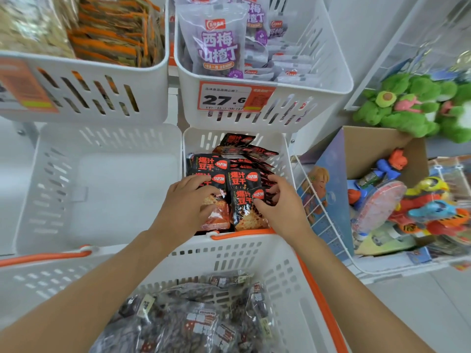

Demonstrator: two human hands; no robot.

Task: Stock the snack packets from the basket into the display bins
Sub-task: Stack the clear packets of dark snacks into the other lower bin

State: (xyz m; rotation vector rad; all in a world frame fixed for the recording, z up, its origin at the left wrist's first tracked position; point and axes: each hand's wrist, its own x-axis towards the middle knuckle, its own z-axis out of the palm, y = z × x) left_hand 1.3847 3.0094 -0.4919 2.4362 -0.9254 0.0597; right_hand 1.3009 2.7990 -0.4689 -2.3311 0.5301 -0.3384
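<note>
A white display bin [283,149] at the centre holds several black-and-red snack packets [242,178]. My left hand [188,205] lies on the left front packets with its fingers spread over them. My right hand [279,202] grips the edge of a front packet [246,210] on the right, thumb on its face. Below them is the white basket [277,271] with orange handles, with clear bags of dark snacks [193,319] in its bottom.
A white bin [107,189] with nothing in it sits to the left. Above are a bin of purple packets [219,39] with a 27.6 price tag [232,98] and a bin of orange-striped packs [112,29]. Toys [407,200] and green plush [413,103] fill the right.
</note>
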